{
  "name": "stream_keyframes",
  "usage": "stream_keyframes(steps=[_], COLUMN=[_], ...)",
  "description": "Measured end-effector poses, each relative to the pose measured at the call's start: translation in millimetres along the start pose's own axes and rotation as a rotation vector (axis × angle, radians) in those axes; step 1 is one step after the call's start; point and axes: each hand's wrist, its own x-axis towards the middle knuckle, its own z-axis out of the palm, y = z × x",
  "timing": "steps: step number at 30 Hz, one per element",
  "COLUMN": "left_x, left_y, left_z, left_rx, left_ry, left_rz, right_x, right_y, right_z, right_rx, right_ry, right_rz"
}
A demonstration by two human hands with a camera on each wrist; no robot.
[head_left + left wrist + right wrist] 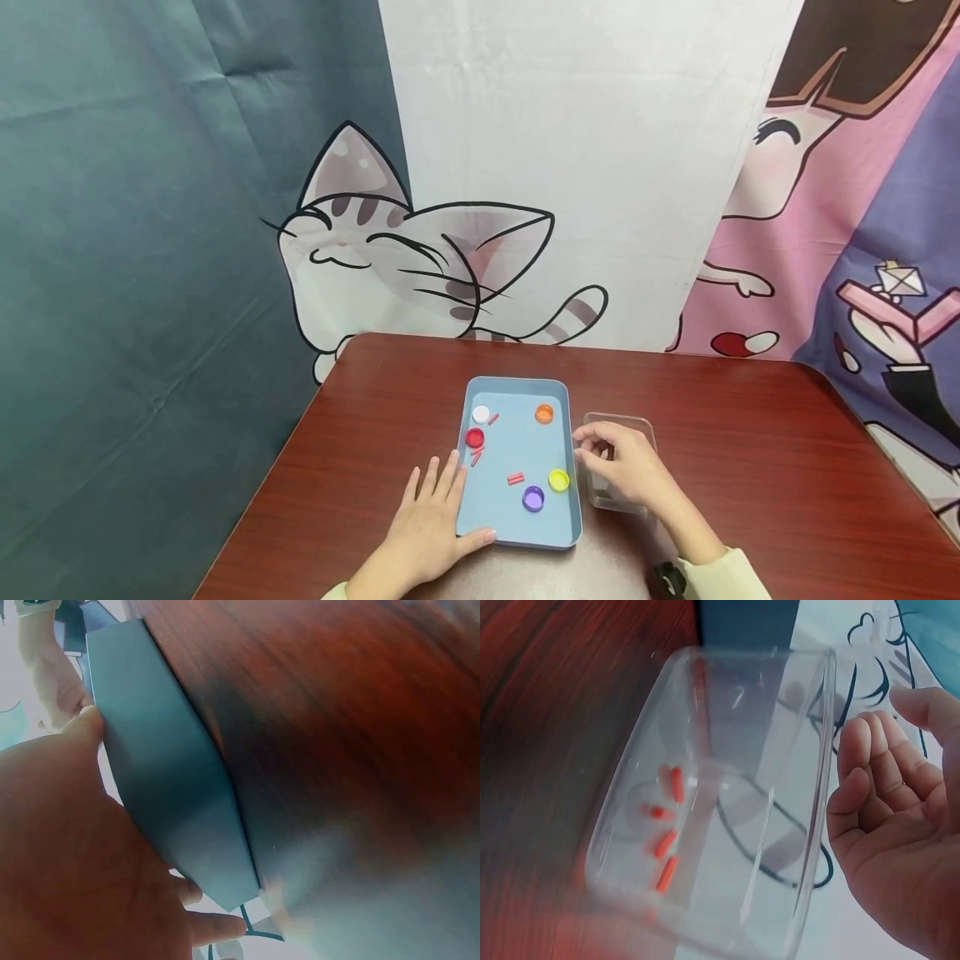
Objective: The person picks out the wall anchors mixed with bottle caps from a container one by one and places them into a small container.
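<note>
My left hand (427,533) rests at the left near corner of a light blue tray (498,521), fingers spread and straight along its side, thumb at the near rim. In the left wrist view the hand lies against the tray's outer wall (165,750). My right hand (626,462) hovers over a clear plastic box (618,417) beside the tray, fingers loosely bent and thumb apart from the index finger. No object shows in its palm. Short red sticks (666,874) lie in the box. In the tray are more red sticks (516,478).
Small round caps sit in the tray: a white cap (481,414), red cap (475,437), orange cap (544,413), yellow cap (558,480) and purple cap (533,498). All stand on a reddish-brown wooden table (750,467). A cartoon-printed cloth (585,167) hangs behind it.
</note>
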Motion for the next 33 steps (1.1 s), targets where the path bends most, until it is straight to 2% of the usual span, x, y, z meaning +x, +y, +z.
stream_keyframes(steps=[6, 11, 23, 33], left_x=[-2.8, -2.7, -0.9, 0.6], left_y=[2.7, 3.0, 1.0, 0.3], left_z=[-0.6, -0.5, -0.3, 0.3], left_rx=[-0.004, 0.000, 0.019, 0.023], left_ry=[0.000, 0.000, 0.003, 0.000], left_rz=[0.004, 0.009, 0.009, -0.001], right_x=[7.9, 16.9, 49.6, 74.9], right_y=[-5, -11, -23, -37], right_z=[11, 18, 44, 61], right_rx=[-0.004, 0.017, 0.033, 0.024], right_ry=[-0.020, -0.044, -0.090, -0.164], right_rz=[0.045, 0.117, 0.237, 0.344])
